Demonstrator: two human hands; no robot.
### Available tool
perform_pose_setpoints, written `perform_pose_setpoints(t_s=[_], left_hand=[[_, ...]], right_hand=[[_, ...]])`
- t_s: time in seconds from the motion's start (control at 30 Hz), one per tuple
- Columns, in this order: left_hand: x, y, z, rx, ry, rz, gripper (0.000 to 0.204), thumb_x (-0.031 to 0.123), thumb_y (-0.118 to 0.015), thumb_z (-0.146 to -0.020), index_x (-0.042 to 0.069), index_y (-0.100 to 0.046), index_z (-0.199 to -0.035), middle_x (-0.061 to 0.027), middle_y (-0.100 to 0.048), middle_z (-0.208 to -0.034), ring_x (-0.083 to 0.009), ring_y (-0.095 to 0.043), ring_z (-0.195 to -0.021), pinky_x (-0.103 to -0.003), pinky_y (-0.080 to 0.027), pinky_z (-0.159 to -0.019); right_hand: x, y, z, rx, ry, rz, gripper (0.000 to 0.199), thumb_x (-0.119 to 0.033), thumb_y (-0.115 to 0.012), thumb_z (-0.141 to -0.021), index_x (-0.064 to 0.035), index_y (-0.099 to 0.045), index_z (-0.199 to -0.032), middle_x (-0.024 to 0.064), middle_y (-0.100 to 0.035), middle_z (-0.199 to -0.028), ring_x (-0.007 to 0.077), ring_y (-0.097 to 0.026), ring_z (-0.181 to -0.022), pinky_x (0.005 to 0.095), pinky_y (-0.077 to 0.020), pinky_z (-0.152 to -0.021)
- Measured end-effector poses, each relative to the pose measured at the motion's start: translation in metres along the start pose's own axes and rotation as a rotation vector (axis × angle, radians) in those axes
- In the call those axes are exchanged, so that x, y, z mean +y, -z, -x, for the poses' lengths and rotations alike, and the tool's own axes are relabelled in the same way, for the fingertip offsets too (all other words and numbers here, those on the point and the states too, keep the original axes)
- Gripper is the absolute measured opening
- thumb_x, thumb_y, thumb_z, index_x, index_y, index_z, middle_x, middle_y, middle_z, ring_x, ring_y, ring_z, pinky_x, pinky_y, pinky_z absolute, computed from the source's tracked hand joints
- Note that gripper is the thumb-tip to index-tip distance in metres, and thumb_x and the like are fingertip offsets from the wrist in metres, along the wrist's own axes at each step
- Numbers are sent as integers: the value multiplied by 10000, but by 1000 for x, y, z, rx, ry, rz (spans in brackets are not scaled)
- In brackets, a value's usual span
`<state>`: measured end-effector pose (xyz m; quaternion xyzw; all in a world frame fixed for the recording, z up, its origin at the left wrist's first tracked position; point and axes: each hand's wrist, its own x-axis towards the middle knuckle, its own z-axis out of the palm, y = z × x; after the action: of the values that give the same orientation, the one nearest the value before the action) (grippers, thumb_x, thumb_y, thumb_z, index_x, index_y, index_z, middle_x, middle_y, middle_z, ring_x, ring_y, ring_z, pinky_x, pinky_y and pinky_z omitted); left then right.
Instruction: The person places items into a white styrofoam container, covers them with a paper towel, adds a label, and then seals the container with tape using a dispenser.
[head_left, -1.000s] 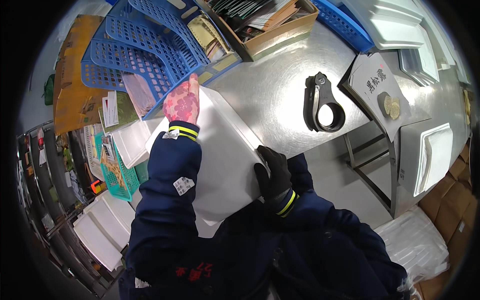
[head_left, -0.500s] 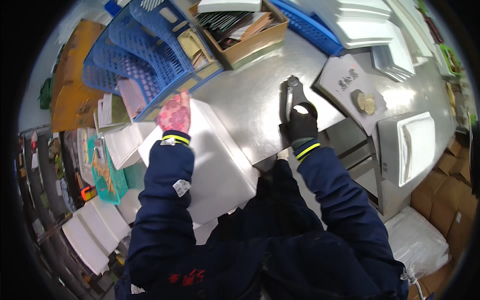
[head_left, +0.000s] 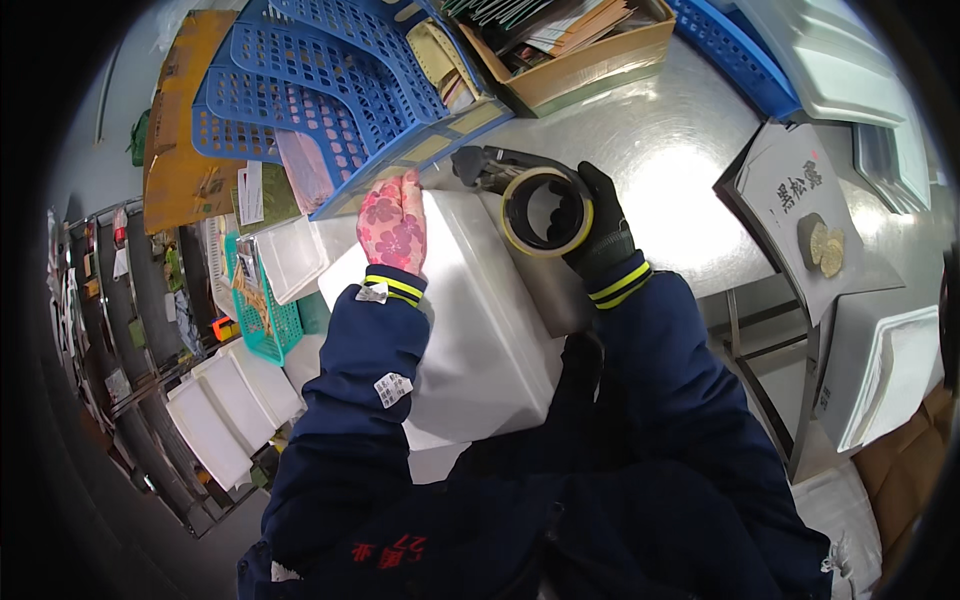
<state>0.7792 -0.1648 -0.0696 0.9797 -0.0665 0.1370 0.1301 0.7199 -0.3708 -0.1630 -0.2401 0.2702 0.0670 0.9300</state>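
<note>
Left hand (head_left: 393, 222), in a pink floral glove, lies flat and open on the far edge of the white foam box (head_left: 470, 320), pinning it down. Right hand (head_left: 596, 232), black glove, is now closed around the tape dispenser (head_left: 535, 205). A second ago it rested on the box's near corner while the dispenser sat out on the worktop; now the dispenser hangs over the box's far right corner, so taping looks about to begin. Steel worktop (head_left: 670, 150) is cluttered: blue baskets (head_left: 330, 90) left, cardboard box (head_left: 580, 50) behind, white trays (head_left: 880, 370) right. Storage shelving far left.
</note>
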Motion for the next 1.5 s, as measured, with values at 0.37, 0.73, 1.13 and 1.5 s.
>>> perform_pose_setpoints(t_s=[0.37, 0.73, 1.13, 1.5], left_hand=[[-6, 0, 1, -13, -102, 35, 281, 237, -418, -934, 76, -642, -984, -102, -640, -935, -292, -572, -902, -394, -423, -830], [-9, 18, 13, 113, -102, 127, 276, 300, -539, -872, 51, -656, -898, -138, -636, -948, -318, -574, -903, -392, -435, -820], [90, 53, 188, -256, -222, -186, 657, 350, -513, -846, -24, -319, -1349, -222, -256, -1427, -389, -181, -1341, -522, -84, -1087], [81, 46, 197, -159, -259, -146, 542, 210, -488, -875, 31, -329, -1361, -181, -270, -1435, -355, -215, -1340, -500, -128, -1086]], right_hand=[[23, -37, 2, -10, 158, 144, 297, -390, -553, -849, -102, -623, -881, 22, -598, -715, 139, -547, -627, 267, -482, -569], [26, 16, 53, -295, 786, 1336, 545, -146, -698, -730, -22, -434, -1190, 143, -600, -1011, 230, -601, -928, 297, -488, -816], [39, 25, 54, -187, 804, 1130, 566, -33, -637, -771, -39, -391, -1280, 159, -558, -1141, 225, -561, -1037, 300, -450, -890], [9, 160, 249, -215, 159, 362, 409, -205, -574, -863, 17, -504, -1199, 118, -602, -1070, 165, -581, -953, 267, -471, -829]])
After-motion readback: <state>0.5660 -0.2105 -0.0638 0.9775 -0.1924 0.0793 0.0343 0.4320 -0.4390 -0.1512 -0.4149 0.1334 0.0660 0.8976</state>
